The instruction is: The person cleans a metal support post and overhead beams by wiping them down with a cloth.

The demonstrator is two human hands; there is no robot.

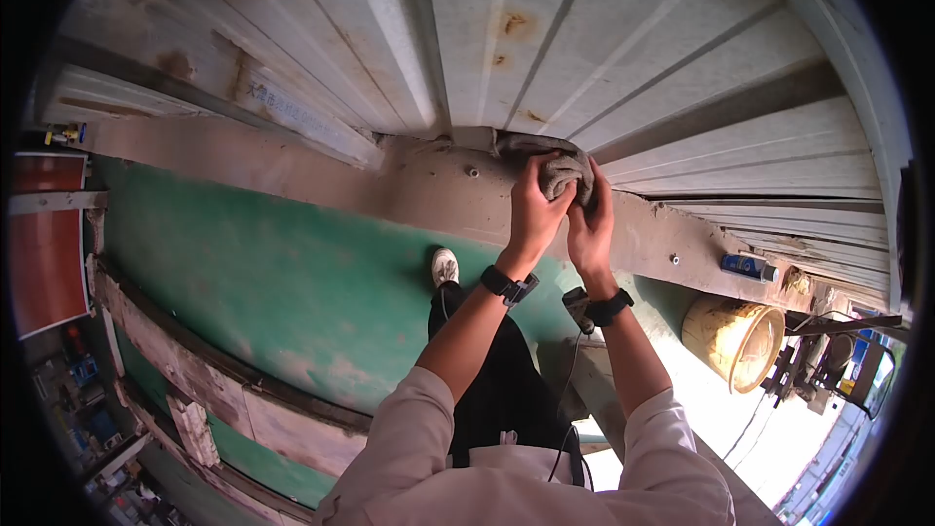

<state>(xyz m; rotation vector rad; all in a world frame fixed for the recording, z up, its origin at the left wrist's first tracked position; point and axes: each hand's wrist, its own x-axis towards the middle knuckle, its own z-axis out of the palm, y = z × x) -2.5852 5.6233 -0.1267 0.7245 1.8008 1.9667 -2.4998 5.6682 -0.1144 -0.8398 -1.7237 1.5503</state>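
Note:
A grey-brown cloth (565, 175) is bunched up between my two hands, close to the foot of the corrugated metal wall (545, 29). My left hand (536, 214) has its fingers curled round the cloth's left side. On the other side, my right hand (591, 224) grips the same cloth. More dark cloth (531, 143) stretches to the left along the base of the wall, above the dusty ledge (429, 195). Both wrists carry black straps with small devices.
A small bolt (473, 171) stands on the ledge left of my hands. At the right are a blue can (748, 267) and a dirty yellowish bucket (730, 339). A worn rail (234, 380) crosses the lower left beside the green floor (263, 273).

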